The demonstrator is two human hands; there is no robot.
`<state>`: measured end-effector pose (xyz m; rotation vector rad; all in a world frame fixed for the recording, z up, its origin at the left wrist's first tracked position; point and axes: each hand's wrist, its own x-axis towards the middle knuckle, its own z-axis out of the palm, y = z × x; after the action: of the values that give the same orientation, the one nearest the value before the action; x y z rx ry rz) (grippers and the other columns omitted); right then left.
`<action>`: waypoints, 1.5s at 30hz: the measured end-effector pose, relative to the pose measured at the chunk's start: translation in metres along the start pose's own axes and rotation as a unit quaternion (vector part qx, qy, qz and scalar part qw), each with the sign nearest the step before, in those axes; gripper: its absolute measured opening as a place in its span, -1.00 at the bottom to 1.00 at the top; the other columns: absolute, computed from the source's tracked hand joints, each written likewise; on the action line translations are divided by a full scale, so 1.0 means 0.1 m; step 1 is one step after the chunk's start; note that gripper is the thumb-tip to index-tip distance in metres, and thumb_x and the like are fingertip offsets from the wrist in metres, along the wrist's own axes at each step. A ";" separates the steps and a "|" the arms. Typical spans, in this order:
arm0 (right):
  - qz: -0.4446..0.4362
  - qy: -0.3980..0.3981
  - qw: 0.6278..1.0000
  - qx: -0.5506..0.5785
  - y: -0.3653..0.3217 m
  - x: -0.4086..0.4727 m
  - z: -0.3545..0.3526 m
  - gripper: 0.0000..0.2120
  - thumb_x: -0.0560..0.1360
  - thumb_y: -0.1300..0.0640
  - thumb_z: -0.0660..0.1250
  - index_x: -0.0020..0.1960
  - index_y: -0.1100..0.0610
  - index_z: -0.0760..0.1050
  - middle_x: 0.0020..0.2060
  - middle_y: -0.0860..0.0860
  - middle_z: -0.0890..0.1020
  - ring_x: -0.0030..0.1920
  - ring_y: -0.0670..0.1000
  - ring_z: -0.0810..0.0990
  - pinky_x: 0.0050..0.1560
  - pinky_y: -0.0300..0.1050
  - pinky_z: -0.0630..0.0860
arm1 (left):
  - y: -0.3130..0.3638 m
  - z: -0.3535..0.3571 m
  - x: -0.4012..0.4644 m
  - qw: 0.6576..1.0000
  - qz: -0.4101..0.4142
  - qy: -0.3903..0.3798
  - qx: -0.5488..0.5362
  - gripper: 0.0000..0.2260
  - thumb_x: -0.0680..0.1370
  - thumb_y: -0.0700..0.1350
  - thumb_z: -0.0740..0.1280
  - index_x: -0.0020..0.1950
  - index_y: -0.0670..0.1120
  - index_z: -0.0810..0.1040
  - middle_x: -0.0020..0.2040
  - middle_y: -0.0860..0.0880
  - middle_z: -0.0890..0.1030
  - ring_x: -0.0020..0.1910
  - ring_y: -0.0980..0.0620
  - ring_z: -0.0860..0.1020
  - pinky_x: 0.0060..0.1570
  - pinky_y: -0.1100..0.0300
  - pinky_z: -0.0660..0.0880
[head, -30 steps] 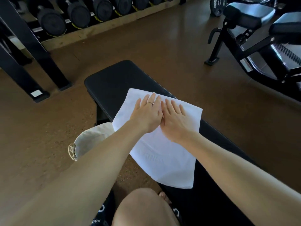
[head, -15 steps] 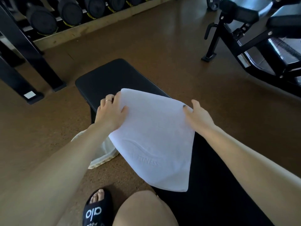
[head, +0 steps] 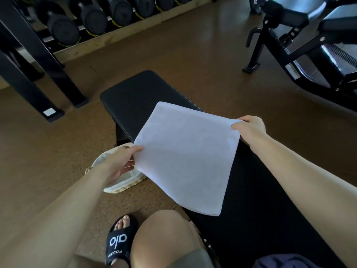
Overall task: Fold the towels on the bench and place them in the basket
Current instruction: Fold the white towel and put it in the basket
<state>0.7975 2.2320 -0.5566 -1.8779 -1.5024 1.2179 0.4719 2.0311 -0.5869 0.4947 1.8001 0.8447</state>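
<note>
Head view, looking down: white towel held up flat over the black bench, already folded into a rough square, one corner pointing far, one hanging near toward the knee. Left hand pinches the left corner, thumb on top, fingers underneath; right hand pinches the right corner with curled fingers. Hands well apart, cloth stretched between them and lifted clear of the pad over most of its area; whether the far corner touches the bench cannot be told. Judged handling: light, soft, limp terry — it keeps its shape only because of tension between the two grips, and the layers would likely slide or fall open if one corner were let go. Not fragile, not slippery. Best hold looks like the two opposite corners as now, or a flat palm beneath the stack with thumb clamping the layers for a one-handed carry. Basket, pale with a cloth lining, sits on the floor left of the bench, partly hidden under the left hand and the towel's left edge; contents not visible. Judged stage: folding about finished, transfer to basket pending. Farther out: brown floor, black sandal near-left, dumbbell rack far-left, another machine far-right.
</note>
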 end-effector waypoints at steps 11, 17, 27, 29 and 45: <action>0.009 0.001 0.996 -0.085 0.38 -0.26 -0.46 -0.89 0.50 0.19 0.40 0.02 0.06 0.57 -0.10 0.04 0.63 -0.17 0.05 0.66 0.04 0.09 0.67 | 0.42 0.11 -0.17 0.976 0.112 0.047 0.183 -0.87 0.60 -0.04 0.39 0.06 -0.08 0.58 0.05 -0.08 0.62 0.00 -0.06 0.58 -0.12 0.12 0.49; 0.044 -0.006 0.997 -0.056 0.57 -0.38 -0.66 -0.85 0.50 0.22 0.42 0.07 0.12 0.57 -0.04 0.11 0.64 -0.11 0.09 0.67 0.10 0.13 0.66 | 0.58 0.29 -0.12 0.914 0.226 0.125 0.312 -0.96 0.58 -0.07 0.38 -0.01 -0.02 0.58 -0.07 0.01 0.61 -0.09 0.03 0.56 -0.22 0.17 0.47; 0.051 -0.010 0.996 -0.075 0.69 -0.52 -0.73 -0.84 0.51 0.23 0.41 0.08 0.15 0.56 -0.06 0.14 0.66 -0.12 0.12 0.67 0.06 0.10 0.67 | 0.47 0.39 -0.13 0.878 0.200 0.195 0.389 -0.90 0.62 -0.05 0.28 0.08 -0.05 0.43 -0.01 -0.08 0.53 -0.18 -0.02 0.54 -0.30 0.09 0.48; 0.055 -0.014 0.995 -0.084 0.67 -0.53 -0.74 -0.85 0.51 0.22 0.40 0.08 0.15 0.56 -0.08 0.16 0.66 -0.12 0.12 0.66 0.03 0.08 0.66 | 0.41 0.39 -0.22 0.883 0.151 0.185 0.404 -0.78 0.63 0.04 0.24 0.10 -0.09 0.34 -0.09 -0.10 0.53 -0.28 0.00 0.50 -0.40 0.12 0.37; 0.053 0.003 0.990 -0.129 0.61 -0.59 -0.71 -0.67 0.55 0.18 0.40 0.29 0.16 0.49 -0.10 0.14 0.65 -0.14 0.09 0.65 0.01 0.04 0.64 | 0.28 0.31 -0.24 0.971 0.088 0.179 0.132 -0.87 0.55 -0.15 0.39 0.02 -0.13 0.48 0.04 -0.12 0.61 -0.06 -0.05 0.66 -0.09 0.04 0.68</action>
<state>0.8888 2.1707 -0.5472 -2.1500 -1.6417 1.1053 0.5074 2.0435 -0.5574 0.7171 2.2438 0.8607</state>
